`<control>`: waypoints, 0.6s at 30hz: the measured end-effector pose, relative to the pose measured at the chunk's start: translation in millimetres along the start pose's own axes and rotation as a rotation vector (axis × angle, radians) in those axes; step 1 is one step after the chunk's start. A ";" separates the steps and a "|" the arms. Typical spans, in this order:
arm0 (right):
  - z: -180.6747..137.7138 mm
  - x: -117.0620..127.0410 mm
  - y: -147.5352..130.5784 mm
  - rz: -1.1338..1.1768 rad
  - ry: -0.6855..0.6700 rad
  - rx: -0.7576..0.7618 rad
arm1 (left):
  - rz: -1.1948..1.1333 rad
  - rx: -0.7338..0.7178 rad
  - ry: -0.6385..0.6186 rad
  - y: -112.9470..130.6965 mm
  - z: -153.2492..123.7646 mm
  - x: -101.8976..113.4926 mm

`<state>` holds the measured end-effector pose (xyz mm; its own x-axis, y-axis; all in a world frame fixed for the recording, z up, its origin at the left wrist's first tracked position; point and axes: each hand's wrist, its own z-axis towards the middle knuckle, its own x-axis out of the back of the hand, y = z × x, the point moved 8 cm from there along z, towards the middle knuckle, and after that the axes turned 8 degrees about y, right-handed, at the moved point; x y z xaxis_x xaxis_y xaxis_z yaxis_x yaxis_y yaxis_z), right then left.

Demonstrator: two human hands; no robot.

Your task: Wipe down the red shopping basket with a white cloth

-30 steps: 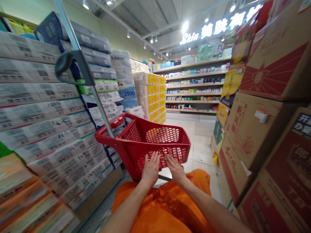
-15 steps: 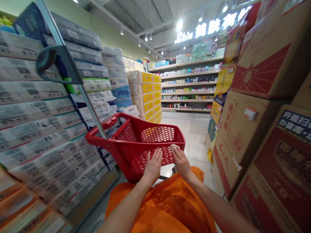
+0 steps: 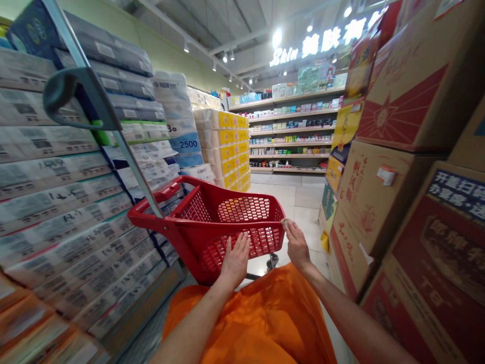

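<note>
In front of me stands a red plastic shopping cart basket (image 3: 189,230) with perforated sides and a grey pole with a looped handle (image 3: 84,98) at its left end. My left hand (image 3: 235,258) lies against the near side of the basket, fingers stretched out and holding nothing. My right hand (image 3: 296,245) is at the basket's right front corner. Under its fingertips a small crumpled pale cloth (image 3: 285,222) is pressed to the rim; most of it is hidden by the fingers.
Stacked tissue packs (image 3: 68,172) rise close on the left, with yellow-and-white packs (image 3: 227,146) behind the cart. Cardboard cartons (image 3: 382,187) line the right side. Farther off are shelves (image 3: 295,129) of small goods. Orange fabric (image 3: 257,318) covers my lap. A caster (image 3: 272,261) shows below the basket.
My right hand has slid right with the pale cloth, from the basket's near side to its corner. My left hand stays against the side. The view has shifted slightly.
</note>
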<state>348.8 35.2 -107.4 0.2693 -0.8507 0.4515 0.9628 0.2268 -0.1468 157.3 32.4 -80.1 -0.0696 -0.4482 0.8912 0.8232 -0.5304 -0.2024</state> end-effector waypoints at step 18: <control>-25.1 -29.3 -61.9 0.049 -0.109 0.199 | 0.072 0.010 0.022 -12.0 -4.5 2.1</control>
<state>280.7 34.2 -133.6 0.3063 -0.7826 0.5420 0.9311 0.3648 0.0006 144.8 34.6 -77.7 -0.0223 -0.5009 0.8652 0.8319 -0.4893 -0.2617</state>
